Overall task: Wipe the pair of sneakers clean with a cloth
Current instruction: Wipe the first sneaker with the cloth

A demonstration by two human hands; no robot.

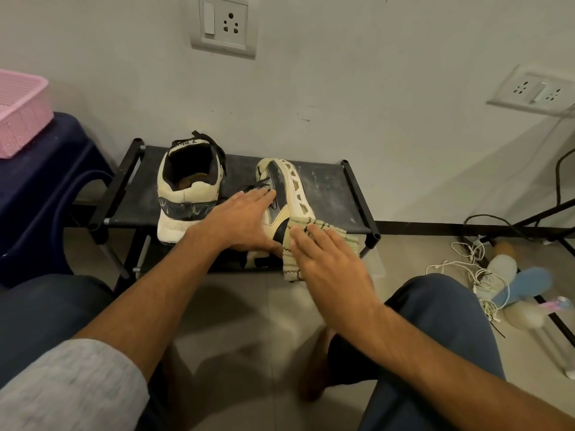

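Two sneakers, both up on the top shelf of a low black shoe rack (329, 188), with dusty grey smears across its fabric.

Nearer the left end, the upright sneaker (186, 197): heel toward the camera, cream upper, dark marks on the heel band, no hand or cloth on it. Judged not in work at present; impossible to say from here whether already wiped.

Just beside it to the right, the tipped sneaker (289, 188): lying on its side, toe toward the wall, cut-out sole turned to the right, heel overhanging the shelf's front edge. Clearly the one being worked on.

On its upper, the left hand (242, 225) laid flat, fingers straight and together, pressing to steady rather than gripping, nothing closed inside it.

At the heel, the right hand (329, 262) likewise flat, fingers extended, pressing the striped cloth (291, 269) against the heel end and rear sole. No pinch, no curl round the fabric.

Cloth draped over the heel, one end hanging below the shelf edge.

Yellowed grime visible along the midsole and toe.

Probably somewhere in the first half: one shoe under the cloth at its heel, forward sole and toe to go, then likely the second shoe.
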